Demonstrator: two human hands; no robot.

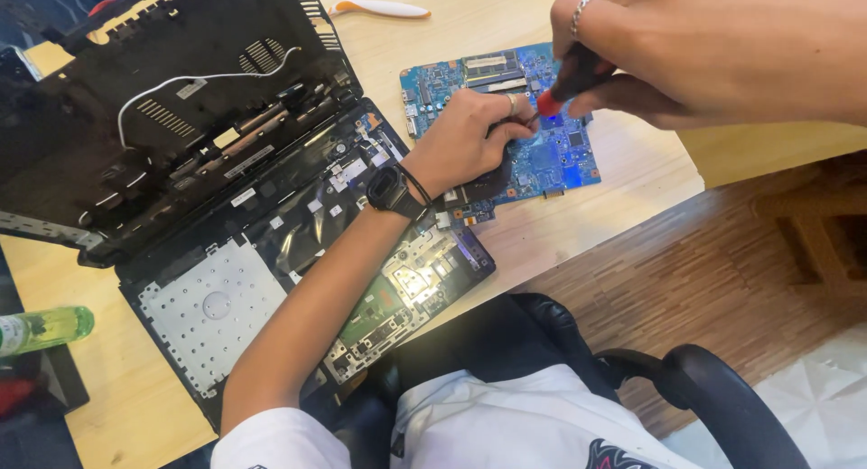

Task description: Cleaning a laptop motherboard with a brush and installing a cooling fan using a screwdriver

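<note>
A blue circuit board (551,153) lies on the wooden table, right of an opened black laptop shell (217,189). My left hand (465,139), with a black wristwatch and a ring, presses on the board and steadies the screwdriver's tip with its fingers. My right hand (713,49), wearing a ring, grips a screwdriver (564,85) with a red and black handle, its shaft pointing down onto the board beside the left fingers. My left forearm crosses over the laptop's lower half.
A white and orange pry tool (379,9) lies at the table's far edge. A green bottle (45,329) lies at the left. A black office chair with armrest (704,388) stands below me over a wood floor. The table edge (623,225) runs diagonally.
</note>
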